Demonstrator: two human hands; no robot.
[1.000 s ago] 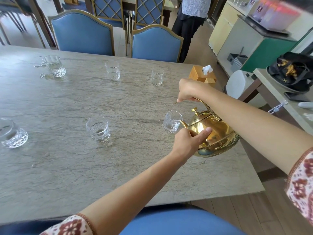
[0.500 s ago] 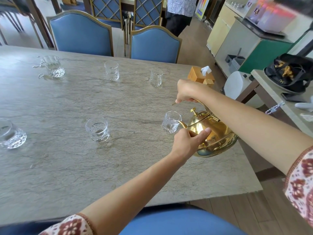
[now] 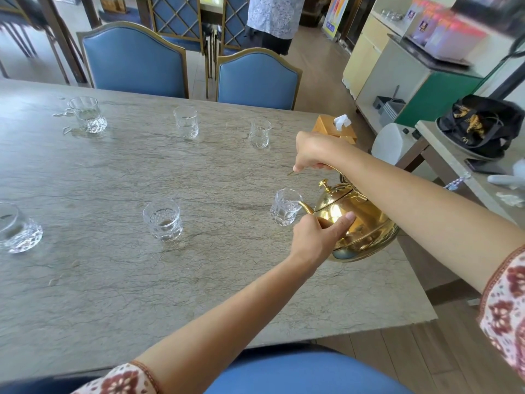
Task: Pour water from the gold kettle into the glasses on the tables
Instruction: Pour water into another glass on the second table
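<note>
The gold kettle (image 3: 360, 223) hangs tilted over the right part of the grey stone table (image 3: 113, 280), its spout touching the rim of a clear glass (image 3: 284, 207). My right hand (image 3: 315, 152) grips the kettle's top handle. My left hand (image 3: 318, 237) presses against the kettle's front side by the spout. Several other glasses stand on the table: one in the middle (image 3: 162, 220), one at the left edge (image 3: 17, 228), and three along the far side (image 3: 88, 115), (image 3: 186, 122), (image 3: 260, 133).
Two blue chairs (image 3: 133, 61) (image 3: 255, 78) stand behind the table, a blue chair back (image 3: 298, 373) right below me. A wooden tissue box (image 3: 332, 127) sits at the far right corner. A person (image 3: 272, 21) stands beyond. A side table with a black bag (image 3: 480, 123) is on the right.
The kettle and both hands hold nearly the same pose. The person in the background has stepped a little to the left.
</note>
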